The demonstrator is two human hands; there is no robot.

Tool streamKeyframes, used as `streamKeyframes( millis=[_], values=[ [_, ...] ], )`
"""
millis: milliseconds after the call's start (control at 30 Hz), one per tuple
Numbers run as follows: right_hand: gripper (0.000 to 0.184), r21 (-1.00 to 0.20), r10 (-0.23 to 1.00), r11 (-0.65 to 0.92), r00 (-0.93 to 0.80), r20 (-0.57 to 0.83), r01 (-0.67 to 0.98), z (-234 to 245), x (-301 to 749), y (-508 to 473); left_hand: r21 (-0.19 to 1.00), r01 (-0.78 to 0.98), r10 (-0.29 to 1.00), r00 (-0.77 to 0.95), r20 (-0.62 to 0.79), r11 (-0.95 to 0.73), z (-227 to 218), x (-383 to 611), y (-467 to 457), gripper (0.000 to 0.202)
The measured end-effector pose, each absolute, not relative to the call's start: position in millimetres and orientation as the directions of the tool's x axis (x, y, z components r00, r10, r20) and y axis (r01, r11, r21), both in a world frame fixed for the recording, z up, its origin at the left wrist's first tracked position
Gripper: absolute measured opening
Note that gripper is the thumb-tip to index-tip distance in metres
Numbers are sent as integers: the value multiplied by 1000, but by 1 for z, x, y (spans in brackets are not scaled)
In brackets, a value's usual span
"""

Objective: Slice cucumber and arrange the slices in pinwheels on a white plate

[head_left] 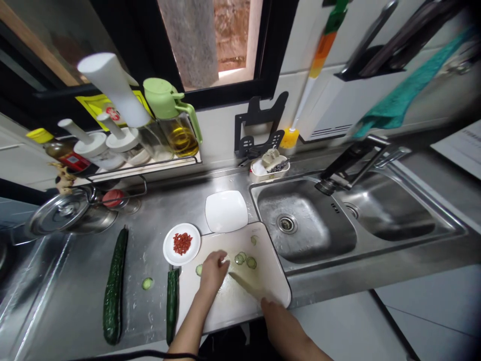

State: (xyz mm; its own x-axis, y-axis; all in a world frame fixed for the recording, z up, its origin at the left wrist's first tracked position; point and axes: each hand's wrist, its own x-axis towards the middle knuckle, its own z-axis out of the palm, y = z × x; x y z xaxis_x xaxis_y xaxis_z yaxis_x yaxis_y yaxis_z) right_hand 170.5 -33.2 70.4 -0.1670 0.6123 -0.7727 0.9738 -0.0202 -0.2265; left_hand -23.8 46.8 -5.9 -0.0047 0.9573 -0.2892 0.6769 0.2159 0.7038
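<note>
My left hand rests curled on the white cutting board, fingers pressed down near a few cucumber slices; what is under the fingers is hidden. My right hand grips a knife whose blade lies across the board toward the left hand. A cut cucumber piece lies just left of the board. A whole cucumber lies further left.
A small plate of red bits and an empty white square dish sit behind the board. A loose slice lies on the steel counter. A double sink with faucet is right; oil bottles and pot lid at back left.
</note>
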Motion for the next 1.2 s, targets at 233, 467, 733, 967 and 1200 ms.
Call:
streamKeyframes(
  millis=[233, 467, 733, 967, 1200],
  values=[
    [49, -251, 650, -28, -173, -740, 967, 68, 171, -35, 613, 771, 911, 110, -398, 174, -3, 10, 67, 15],
    [49, -240, 648, -18, -172, -742, 971, 66, 172, -36, 608, 764, 911, 67, -408, 216, -1, 15, 67, 16],
    [50, -231, 644, -3, -175, -745, 973, 61, 173, -38, 690, 682, 919, 69, -388, 240, -5, 10, 61, 13],
    [48, -244, 646, -41, -161, -746, 969, 75, 174, -27, 664, 658, 907, -69, -415, 354, -5, -11, 52, 13],
    [63, -251, 661, 15, -198, -723, 968, 76, 172, -24, 642, 637, 889, -164, -428, 427, -11, -32, 37, 13]
  ],
)
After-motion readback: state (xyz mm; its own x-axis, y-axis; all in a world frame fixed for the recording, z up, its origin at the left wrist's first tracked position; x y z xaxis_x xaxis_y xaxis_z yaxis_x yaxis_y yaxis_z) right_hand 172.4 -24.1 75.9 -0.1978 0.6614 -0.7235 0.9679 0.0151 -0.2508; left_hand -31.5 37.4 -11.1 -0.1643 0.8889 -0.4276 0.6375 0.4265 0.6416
